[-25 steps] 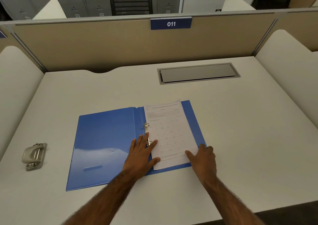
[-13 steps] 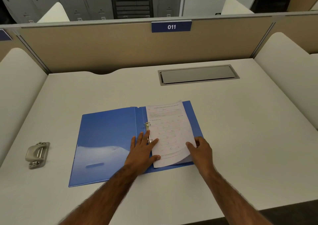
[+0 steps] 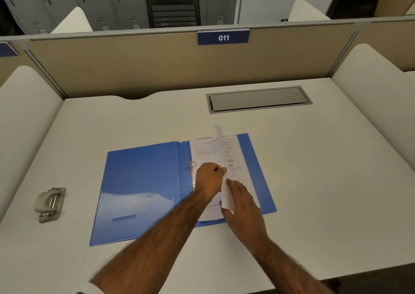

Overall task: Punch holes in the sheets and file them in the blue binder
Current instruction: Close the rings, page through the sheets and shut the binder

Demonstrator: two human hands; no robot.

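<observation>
1. Lying open across the near half of the pale desk [image 3: 336,181], the blue binder [image 3: 143,181] is showing its bare left cover, with the sheets [image 3: 206,151] resting on its right half beside the metal rings [image 3: 192,176].
2. Standing behind the desk is a tan partition [image 3: 134,69] bearing a "011" plate [image 3: 223,38]; grey lockers [image 3: 101,1] are visible beyond it, and a closed cable hatch [image 3: 258,99] is set into the desk's far side.
3. Gripping the top sheet [image 3: 219,136], the left hand [image 3: 210,178] is closed, its fingers curled and apparently pinching the paper's free edge, which is standing up and curving.
4. Resting on the lower page, the right hand [image 3: 241,200] is lying flat with fingers extended and close together, touching the raised sheet's lower edge.
5. Sitting well apart at the desk's left edge, the hole punch [image 3: 50,203] is untouched.
6. Judging the step: the sheet is being turned or reseated on the rings. Doing it well calls for keeping the lower pages pinned flat, moving the paper slowly, and lining the holes squarely over both rings to avoid tearing; whether the rings are open cannot be told.
</observation>
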